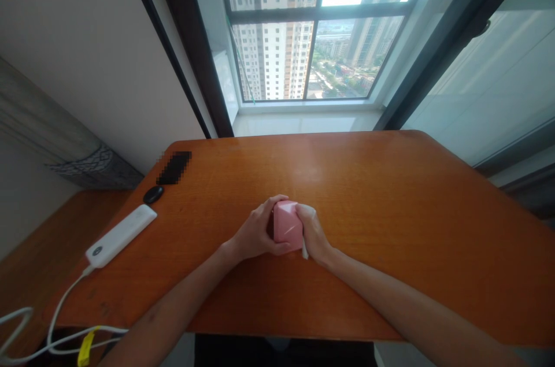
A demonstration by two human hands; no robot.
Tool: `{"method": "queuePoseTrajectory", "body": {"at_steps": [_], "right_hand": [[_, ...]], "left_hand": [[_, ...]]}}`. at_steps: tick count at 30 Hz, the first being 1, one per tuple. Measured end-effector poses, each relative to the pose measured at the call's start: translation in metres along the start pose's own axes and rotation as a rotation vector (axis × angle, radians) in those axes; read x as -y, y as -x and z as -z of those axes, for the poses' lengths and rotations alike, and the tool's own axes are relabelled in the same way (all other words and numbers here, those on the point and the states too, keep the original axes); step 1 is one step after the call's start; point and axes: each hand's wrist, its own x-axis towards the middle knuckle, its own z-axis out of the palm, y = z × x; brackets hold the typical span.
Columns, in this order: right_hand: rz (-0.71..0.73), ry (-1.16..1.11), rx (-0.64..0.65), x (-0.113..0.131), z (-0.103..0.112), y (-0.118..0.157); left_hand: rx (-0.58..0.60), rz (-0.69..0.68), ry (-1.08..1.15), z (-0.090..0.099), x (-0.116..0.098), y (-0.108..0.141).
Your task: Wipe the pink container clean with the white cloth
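A small pink box point(287, 227) with a faceted, glossy surface is held just above or on the wooden table, near its front middle. My left hand point(256, 231) grips it from the left, thumb along the near edge and fingers round the far edge. On the other side my right hand point(315, 238) is closed round a thin white cloth or tissue point(305, 252), pressed against the box's right side. Its thumb lies on the top of the box. Most of the white piece is hidden by the hand.
On the left of the brown table point(390, 205) lie a white power strip point(124, 237) with a cable, a round black object point(153, 195) and a blurred-out dark rectangle point(174, 167). A yellow tag point(86, 347) hangs on the cables. Beyond the far edge is a window point(316, 55).
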Motion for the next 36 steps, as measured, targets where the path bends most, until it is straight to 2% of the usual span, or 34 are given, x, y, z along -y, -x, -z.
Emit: {"method": "queuePoseTrajectory", "body": {"at_steps": [6,13,17,20,26,36], "right_hand": [[0.003,-0.007,-0.001,0.000,0.001,-0.001],[-0.009,0.004,0.026,0.000,0.001,0.001],[-0.013,-0.018,0.008,-0.002,0.001,-0.001],[-0.026,-0.028,-0.016,-0.002,0.000,-0.003],[-0.040,-0.080,-0.042,0.000,-0.002,-0.004],[0.025,-0.022,-0.002,0.000,-0.001,-0.002]], "left_hand": [[0.022,-0.023,0.006,-0.003,0.011,0.005],[0.052,-0.390,-0.320,0.008,0.026,0.005],[0.048,-0.483,-0.429,0.014,0.022,0.003],[0.050,-0.458,-0.438,0.013,0.018,0.002],[-0.006,-0.302,-0.289,0.006,0.019,0.001],[-0.017,-0.350,-0.261,0.000,0.023,0.000]]}}
